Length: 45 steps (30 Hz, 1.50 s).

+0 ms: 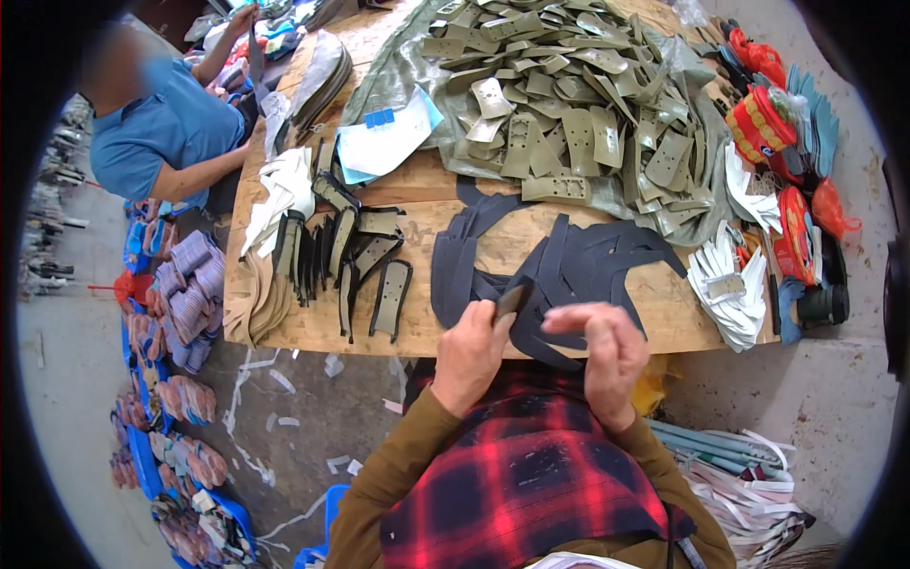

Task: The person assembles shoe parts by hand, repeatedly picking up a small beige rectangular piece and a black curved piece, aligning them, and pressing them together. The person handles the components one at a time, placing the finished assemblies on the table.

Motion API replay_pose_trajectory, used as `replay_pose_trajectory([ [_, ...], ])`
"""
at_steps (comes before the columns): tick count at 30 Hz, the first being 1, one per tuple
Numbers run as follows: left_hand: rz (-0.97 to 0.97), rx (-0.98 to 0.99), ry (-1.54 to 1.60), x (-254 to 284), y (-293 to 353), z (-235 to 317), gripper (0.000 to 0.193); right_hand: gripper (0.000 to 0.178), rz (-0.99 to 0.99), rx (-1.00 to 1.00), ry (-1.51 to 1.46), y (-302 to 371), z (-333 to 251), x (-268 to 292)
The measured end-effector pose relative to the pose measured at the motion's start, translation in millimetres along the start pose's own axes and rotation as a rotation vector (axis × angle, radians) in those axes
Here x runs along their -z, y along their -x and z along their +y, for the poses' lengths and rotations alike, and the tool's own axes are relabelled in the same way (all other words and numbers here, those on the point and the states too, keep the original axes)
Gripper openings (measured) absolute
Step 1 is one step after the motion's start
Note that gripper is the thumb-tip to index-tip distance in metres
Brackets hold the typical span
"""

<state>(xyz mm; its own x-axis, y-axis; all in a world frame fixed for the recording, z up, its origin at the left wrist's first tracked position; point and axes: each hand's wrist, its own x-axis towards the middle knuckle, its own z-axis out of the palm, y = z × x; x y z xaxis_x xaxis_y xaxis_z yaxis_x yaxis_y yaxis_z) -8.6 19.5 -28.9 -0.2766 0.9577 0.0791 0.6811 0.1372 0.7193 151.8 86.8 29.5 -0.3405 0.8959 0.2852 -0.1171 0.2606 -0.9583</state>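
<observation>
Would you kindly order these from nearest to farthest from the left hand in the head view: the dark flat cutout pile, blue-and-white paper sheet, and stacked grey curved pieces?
1. Dark flat cutout pile: beside the left hand.
2. Blue-and-white paper sheet: farther up, left.
3. Stacked grey curved pieces: beyond, upper left.

Left hand (470, 356): closed tight, thumb side up.
Right hand (611, 358): loosely bent, fingers (567, 321) blurred, reaching leftward.
Forearms (396, 469): both angled inward, hands apart.

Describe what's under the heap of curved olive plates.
Crumpled grey-green plastic sheeting shows around the heap, on the brown wooden table; whatever the plates cover cannot be seen.
</observation>
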Motion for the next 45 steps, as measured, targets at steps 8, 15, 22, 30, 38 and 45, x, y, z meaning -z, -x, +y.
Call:
replay_pose_trajectory([
  [8,-0.309,0.219,0.857,24.2,6.6,12.2,0.023,0.013,-0.423,-0.542,-0.339,-16.1,41.1,4.3],
  [15,-0.527,0.218,0.873,26.5,19.8,12.4,0.024,0.011,-0.29,-0.641,-0.448,-13.3,45.3,-5.1],
  [22,-0.495,0.338,0.99,23.8,17.7,13.9,0.025,0.023,0.079,-0.55,-0.684,-26.8,68.9,-6.0],
  [30,-0.266,0.264,0.772,6.4,12.9,10.9,0.046,0.022,-0.396,-0.265,0.051,-13.4,57.8,-8.7],
  [38,0.058,0.39,0.977,-9.8,10.8,5.8,0.051,0.023,-0.413,-0.184,0.158,-9.2,46.9,-20.1],
  [45,-0.279,0.24,0.793,14.3,7.4,8.9,0.04,0.026,-0.662,-0.449,0.033,-35.1,30.4,22.5],
])
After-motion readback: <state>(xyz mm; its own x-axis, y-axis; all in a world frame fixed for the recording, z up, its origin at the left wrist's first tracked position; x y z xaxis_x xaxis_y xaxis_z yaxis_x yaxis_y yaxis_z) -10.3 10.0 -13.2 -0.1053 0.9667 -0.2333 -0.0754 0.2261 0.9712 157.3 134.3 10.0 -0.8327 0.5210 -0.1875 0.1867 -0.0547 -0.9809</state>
